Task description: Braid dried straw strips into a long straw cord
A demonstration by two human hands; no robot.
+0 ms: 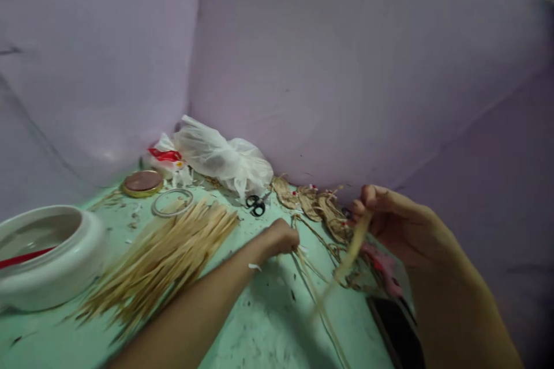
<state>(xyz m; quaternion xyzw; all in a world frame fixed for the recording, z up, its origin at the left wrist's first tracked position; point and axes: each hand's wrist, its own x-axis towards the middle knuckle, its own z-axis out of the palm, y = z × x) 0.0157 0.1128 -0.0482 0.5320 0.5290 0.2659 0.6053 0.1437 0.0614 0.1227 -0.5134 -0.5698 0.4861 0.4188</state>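
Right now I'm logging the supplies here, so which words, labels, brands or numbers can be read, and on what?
No text is readable.
Red and white packet beside the plastic bag: possible print, too blurred to read.
Round gold lid, white bowl, scissors: no lettering visible.
Straw strip in the right hand: unmarked.

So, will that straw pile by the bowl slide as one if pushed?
Probably not: the pile lies loose and fanned, so it would likely scatter. Thin and dry-looking, so likely light. The strip in the right hand curves, so expect flex.
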